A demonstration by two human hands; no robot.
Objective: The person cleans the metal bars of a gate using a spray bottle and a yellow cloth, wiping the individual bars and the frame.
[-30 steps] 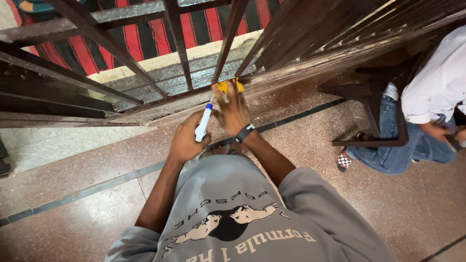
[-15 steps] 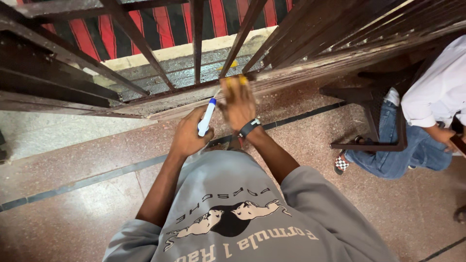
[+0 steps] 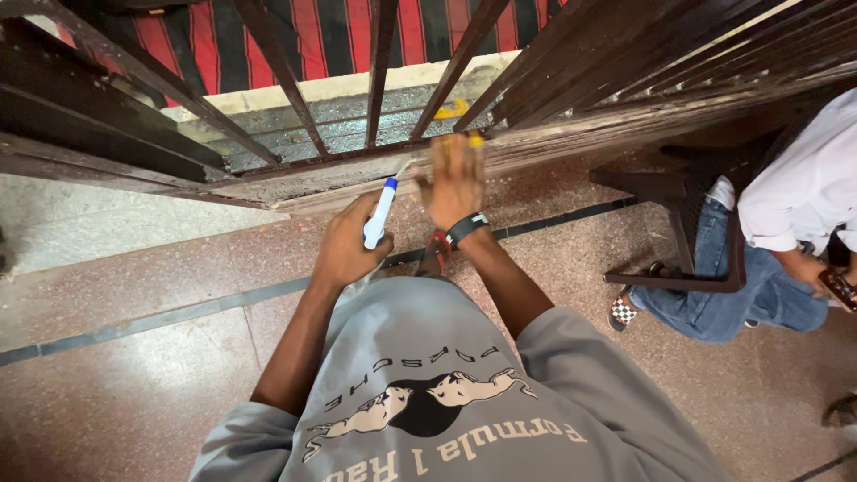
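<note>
head view, steeply downward, close above hands (image 3: 402, 214)

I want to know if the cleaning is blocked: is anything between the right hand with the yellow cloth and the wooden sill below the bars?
Nothing visible stands between them. The right hand presses the yellow cloth directly on the wooden sill. The metal bars rise behind it. The left hand holds a spray bottle off to the side.

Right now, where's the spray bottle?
In the head view, the spray bottle is in the left hand, left of centre, its blue-tipped nozzle near the wooden sill, beside the right hand.
</note>
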